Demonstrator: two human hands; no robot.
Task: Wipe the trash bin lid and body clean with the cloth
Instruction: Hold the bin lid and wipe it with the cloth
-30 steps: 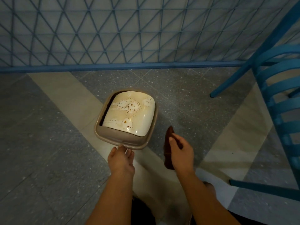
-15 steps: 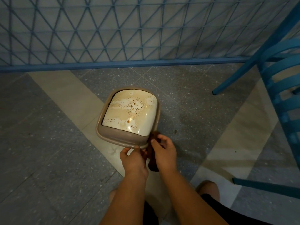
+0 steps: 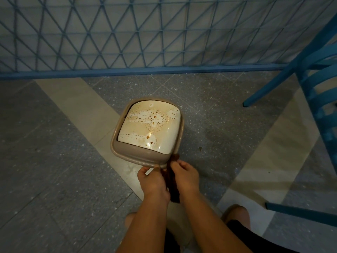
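Note:
A small trash bin stands on the floor, seen from above. Its cream swing lid [image 3: 148,126] carries brown stains and spots, and a taupe rim [image 3: 138,155] frames it. Just below the bin's near edge, my left hand [image 3: 153,181] and my right hand [image 3: 186,177] are close together. Both pinch a dark brown cloth [image 3: 172,185] that hangs between them. The cloth's top end reaches the rim's near right corner. The bin's body is hidden under the lid.
A blue lattice fence [image 3: 145,33] with a low rail runs across the back. Blue chair legs and slats [image 3: 321,92] stand at the right, with another blue bar [image 3: 300,209] low right. Grey and beige floor tiles [image 3: 54,161] surround the bin.
My right hand brought the cloth leftward to the bin's near edge, and my left hand came up to take hold of it too. The bin has not moved.

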